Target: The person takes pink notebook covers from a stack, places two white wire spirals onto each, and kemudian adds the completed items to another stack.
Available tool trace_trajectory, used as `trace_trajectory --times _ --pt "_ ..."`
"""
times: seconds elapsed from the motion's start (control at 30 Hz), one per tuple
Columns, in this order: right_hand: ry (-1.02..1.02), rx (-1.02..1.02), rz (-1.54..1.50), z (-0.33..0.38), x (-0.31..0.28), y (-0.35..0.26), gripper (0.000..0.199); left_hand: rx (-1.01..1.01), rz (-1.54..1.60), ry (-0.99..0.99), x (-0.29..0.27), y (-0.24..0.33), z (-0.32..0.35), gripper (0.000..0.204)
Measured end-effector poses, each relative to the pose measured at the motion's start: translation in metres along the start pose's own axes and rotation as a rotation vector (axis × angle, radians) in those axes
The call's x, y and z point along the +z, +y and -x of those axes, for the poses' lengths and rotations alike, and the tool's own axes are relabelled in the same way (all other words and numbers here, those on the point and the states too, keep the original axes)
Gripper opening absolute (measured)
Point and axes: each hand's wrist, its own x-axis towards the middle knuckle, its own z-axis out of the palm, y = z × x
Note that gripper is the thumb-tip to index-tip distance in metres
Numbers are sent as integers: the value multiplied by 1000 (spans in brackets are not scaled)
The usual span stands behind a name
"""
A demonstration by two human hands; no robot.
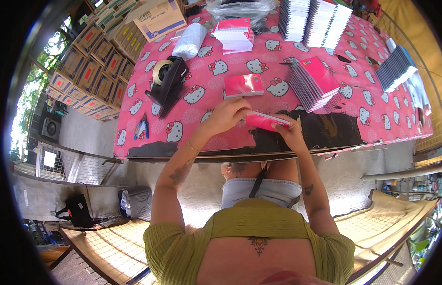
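A small pink notebook (260,122) is tilted up above the near edge of the table, its bound edge facing up. My right hand (289,129) grips it at its right end, the thumb on the cover. My left hand (230,114) has its fingers pinched together at the notebook's left end; what lies between them is hidden. Just beyond my hands another pink notebook (243,85) lies flat. To its right is a leaning stack of pink spiral notebooks (313,84). At the back stands a pile of pink-covered booklets (234,37).
Left on the patterned tablecloth (192,95) are a black tape dispenser (168,83), a plastic-wrapped roll (190,41) and blue-handled pliers (142,128). Tall spiral-bound stacks (308,23) stand at the back; a dark-covered stack (396,69) sits far right. Cardboard boxes (90,66) are piled beyond the table's left.
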Motion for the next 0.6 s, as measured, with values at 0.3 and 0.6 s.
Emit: trace_trajectory --times 0.3,0.6 --pt "227 125 -133 7 12 -21 26 -80 -543 225 71 59 29 81" --pt "197 58 -160 9 15 -28 28 -43 -579 192 46 75 13 87"
